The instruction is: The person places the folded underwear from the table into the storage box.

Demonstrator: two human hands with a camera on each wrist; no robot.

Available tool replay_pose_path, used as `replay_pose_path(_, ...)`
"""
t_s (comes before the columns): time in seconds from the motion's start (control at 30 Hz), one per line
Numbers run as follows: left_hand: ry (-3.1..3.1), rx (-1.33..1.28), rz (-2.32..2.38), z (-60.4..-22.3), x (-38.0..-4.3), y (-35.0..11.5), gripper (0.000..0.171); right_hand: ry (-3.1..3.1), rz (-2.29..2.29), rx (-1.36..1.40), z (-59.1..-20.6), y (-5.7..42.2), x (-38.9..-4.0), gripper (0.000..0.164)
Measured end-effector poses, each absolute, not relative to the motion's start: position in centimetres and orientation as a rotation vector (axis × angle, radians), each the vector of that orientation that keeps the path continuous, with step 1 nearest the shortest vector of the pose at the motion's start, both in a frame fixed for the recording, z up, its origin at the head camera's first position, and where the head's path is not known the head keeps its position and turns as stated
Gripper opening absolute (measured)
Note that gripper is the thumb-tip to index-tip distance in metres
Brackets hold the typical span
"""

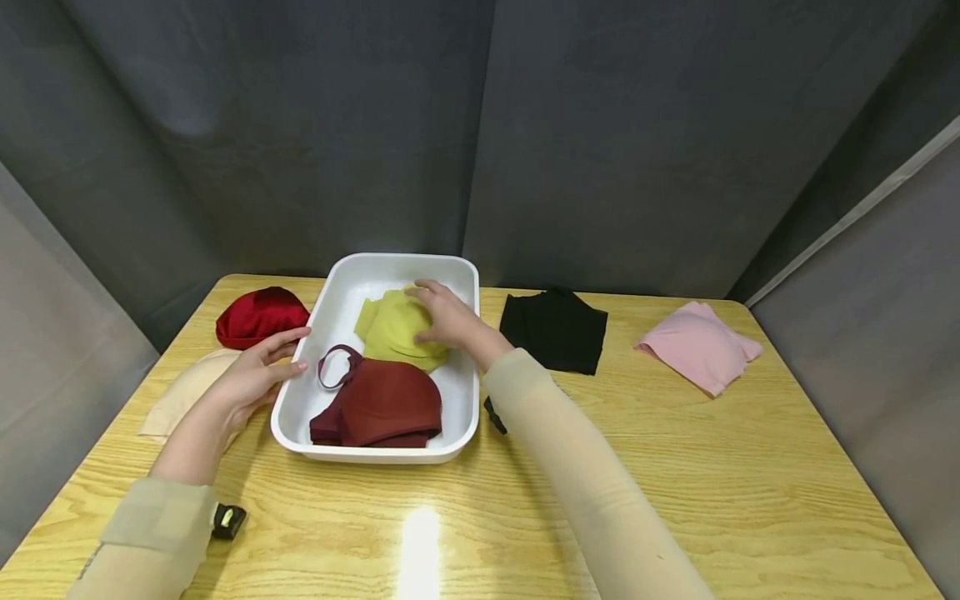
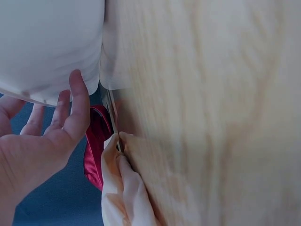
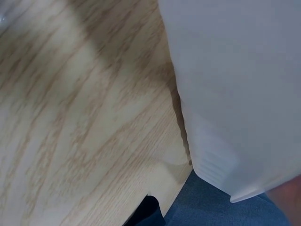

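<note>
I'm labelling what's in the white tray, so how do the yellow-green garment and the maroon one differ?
The yellow-green garment lies toward the tray's far end; the maroon garment lies nearer the person. The right hand is over the yellow-green garment, while the maroon garment lies untouched. A strap loop shows on the maroon garment; none is visible on the yellow-green garment. Both lie inside the tray.

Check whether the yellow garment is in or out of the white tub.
In: the head view shows the yellow garment inside the white tub, beyond the maroon garment, with the right hand over it.
</note>
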State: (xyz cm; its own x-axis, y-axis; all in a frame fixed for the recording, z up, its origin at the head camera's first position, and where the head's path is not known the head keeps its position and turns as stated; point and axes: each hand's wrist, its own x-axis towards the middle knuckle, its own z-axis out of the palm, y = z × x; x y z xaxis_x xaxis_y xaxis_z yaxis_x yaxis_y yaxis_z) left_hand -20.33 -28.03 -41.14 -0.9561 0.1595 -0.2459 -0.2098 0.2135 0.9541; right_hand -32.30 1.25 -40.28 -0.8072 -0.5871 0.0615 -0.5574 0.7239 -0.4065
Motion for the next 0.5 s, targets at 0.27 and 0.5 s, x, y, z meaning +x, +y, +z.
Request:
replay_pose_path(0.27, 2.198, -0.037, 1.808, -41.0, -20.3, -28.0, 0.063, 2.852, -0.687, -0.956, -39.8, 1.6, -32.1, 0.077)
replay_pose_path(0.5, 2.198, -0.040, 1.802, -40.9, -20.2, -28.0, 0.062, 2.840, -0.728, -0.921, -38.4, 2.1, -31.2, 0.073)
